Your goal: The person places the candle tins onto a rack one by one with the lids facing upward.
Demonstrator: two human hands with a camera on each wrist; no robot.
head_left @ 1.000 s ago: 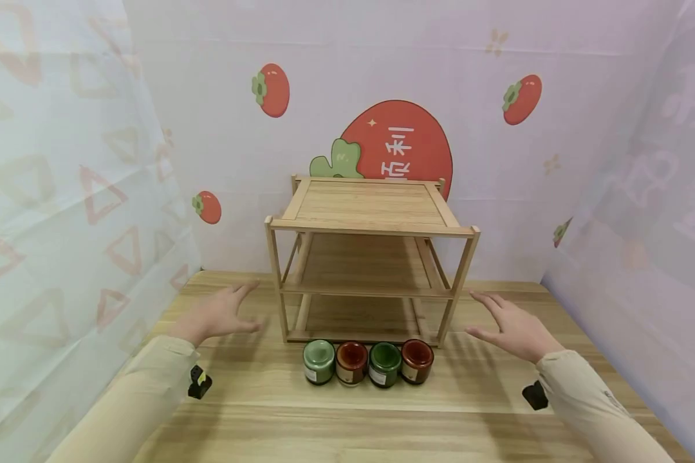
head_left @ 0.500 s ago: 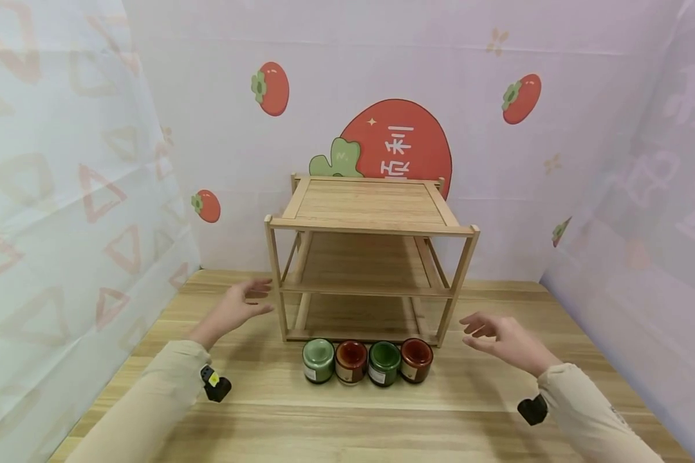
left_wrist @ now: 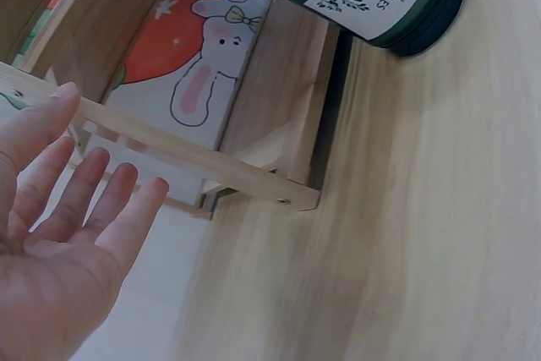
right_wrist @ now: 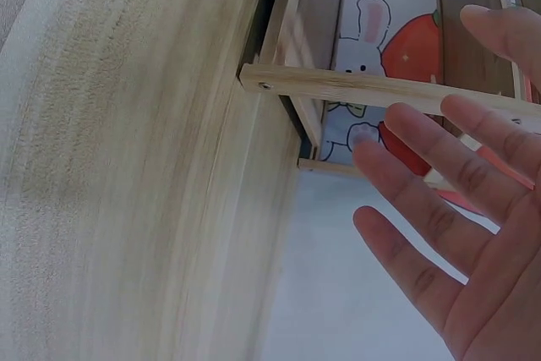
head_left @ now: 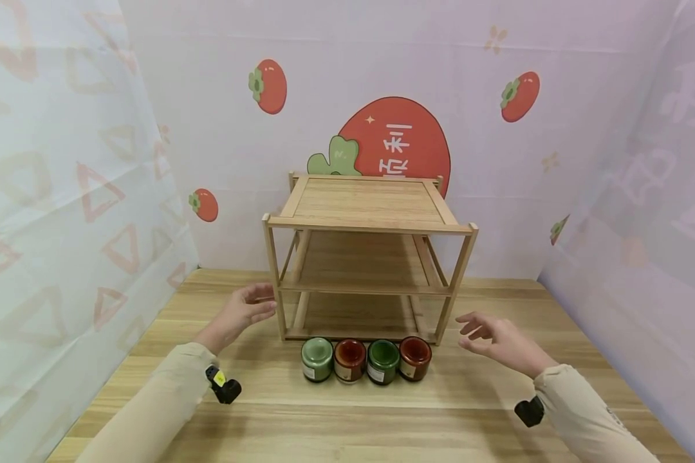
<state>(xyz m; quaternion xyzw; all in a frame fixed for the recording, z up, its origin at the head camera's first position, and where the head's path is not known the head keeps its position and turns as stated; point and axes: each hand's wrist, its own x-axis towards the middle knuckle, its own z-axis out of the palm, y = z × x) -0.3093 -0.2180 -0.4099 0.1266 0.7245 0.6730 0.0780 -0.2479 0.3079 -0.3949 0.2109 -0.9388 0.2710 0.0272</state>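
Observation:
A wooden rack (head_left: 370, 257) with stacked shelves stands on the table. Along its front edge several glass candle jars sit in a row: a light green jar (head_left: 316, 361), a red-brown jar (head_left: 350, 363), a dark green jar (head_left: 383, 363) and a red jar (head_left: 415, 360). The left hand (head_left: 240, 316) is beside the rack's left front post, fingers relaxed and holding nothing; whether they touch the post I cannot tell. On the other side, the right hand (head_left: 500, 341) hovers a little away from the right front post, its fingers spread in the right wrist view and holding nothing.
The wooden table (head_left: 359, 424) extends in front of the rack and to both sides. White printed cloth (head_left: 226, 116) hangs behind, with more cloth at left and right. A black wrist camera (head_left: 224, 388) is strapped to the left sleeve; another (head_left: 529, 411) sits on the right.
The left hand has moved right, up to the rack's left post, with its fingers drawn closer together. The right hand has shifted slightly left and its fingers have bent a little. The jars stay put.

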